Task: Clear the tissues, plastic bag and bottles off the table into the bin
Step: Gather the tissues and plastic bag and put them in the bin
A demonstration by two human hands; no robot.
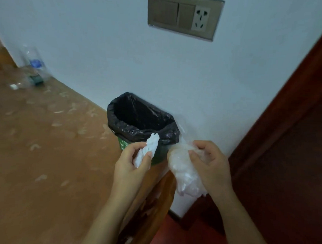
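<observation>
Hemming the work in, the white wall (104, 56) backs the bin, the dark wooden door (293, 135) stands close on the right, and the brown table (36, 154) spreads wide to the left, so the free approach is straight ahead from the table's rounded corner. The bin (123, 144), its black liner (120, 111) folded over the rim, gapes open just beyond both hands. The crumpled plastic bag (184, 173) hangs from the right hand (211, 165), whose fingers curl into its top. It is probably weightless, limp and slick, so it is best kept bunched and let go low over the mouth. Two clear bottles (35, 66) wait far left by the wall, blurred. They look empty, light and likely to roll, and I would grip them round the body. The left hand (131, 164) pinches a wadded tissue (150, 147) between thumb and fingers, near the rim. It is soft and should drop cleanly.
</observation>
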